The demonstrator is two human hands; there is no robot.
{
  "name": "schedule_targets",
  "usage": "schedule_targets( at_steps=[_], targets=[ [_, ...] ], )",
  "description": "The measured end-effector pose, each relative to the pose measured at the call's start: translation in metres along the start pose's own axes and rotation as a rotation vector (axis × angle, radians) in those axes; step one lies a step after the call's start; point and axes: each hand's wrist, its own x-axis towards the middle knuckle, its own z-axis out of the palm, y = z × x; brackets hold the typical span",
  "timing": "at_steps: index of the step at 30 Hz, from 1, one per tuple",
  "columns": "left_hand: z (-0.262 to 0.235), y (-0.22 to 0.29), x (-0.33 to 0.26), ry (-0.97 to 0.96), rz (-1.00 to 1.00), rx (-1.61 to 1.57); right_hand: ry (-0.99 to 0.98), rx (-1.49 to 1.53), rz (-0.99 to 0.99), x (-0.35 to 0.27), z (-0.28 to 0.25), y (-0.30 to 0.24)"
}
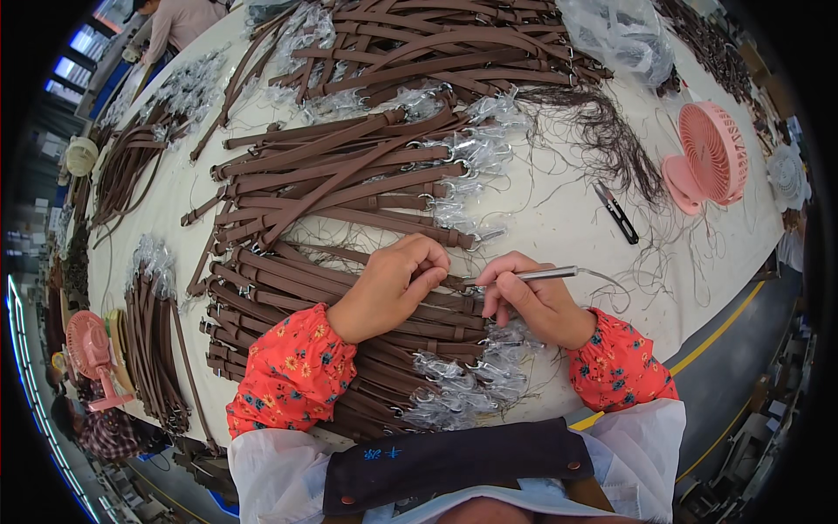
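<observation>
Left hand (397, 286) pinched tight, thumb against bent forefinger, apparently on the end of a brown strap (456, 283); that end shows just right of the pinch, between the hands. Right hand (532, 301) closed pen-fashion round a slim silver tool (548, 273), tip pointed at the strap end (touching or just short of it, too small to tell), a thin cord (611, 284) trailing from its back. To do this well, I'd judge: pinch close to the worked spot so the end can't flex, bring the tip in lightly, keep left fingertips out of its line, leave the cord slack. Strap: narrow, dark brown, matte where visible; most of its length is hidden by the left hand. Other straps (419, 330) lie massed under and nearer the body than the grip, clear wrap (445, 384) at their right ends. Snips (617, 212) lie beyond the right hand.
</observation>
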Motion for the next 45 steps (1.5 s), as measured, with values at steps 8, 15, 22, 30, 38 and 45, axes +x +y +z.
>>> schedule_targets(
  at_steps=[8,15,22,30,38,45],
  targets=[
    [0.0009,-0.0022,-0.0011,0.002,-0.007,-0.041,-0.056,-0.103,-0.024,0.0029,-0.0008,-0.0029],
    [0.0001,-0.0016,-0.001,-0.004,-0.009,-0.036,-0.047,-0.116,-0.012,0.0027,-0.0006,-0.0031],
    [0.0001,-0.0016,-0.0009,-0.006,-0.007,-0.032,-0.049,-0.113,-0.015,0.0034,-0.0003,-0.0018],
    [0.0001,-0.006,-0.0021,0.019,-0.138,-0.147,-0.04,-0.086,-0.024,0.0025,-0.0005,-0.0006],
    [-0.0009,0.0007,-0.0016,0.014,-0.18,-0.141,-0.033,-0.065,0.005,0.0019,-0.0009,-0.0002],
    [-0.0011,-0.0028,-0.0029,-0.004,-0.175,-0.136,-0.044,-0.088,-0.007,0.0031,-0.0011,-0.0009]
  ],
)
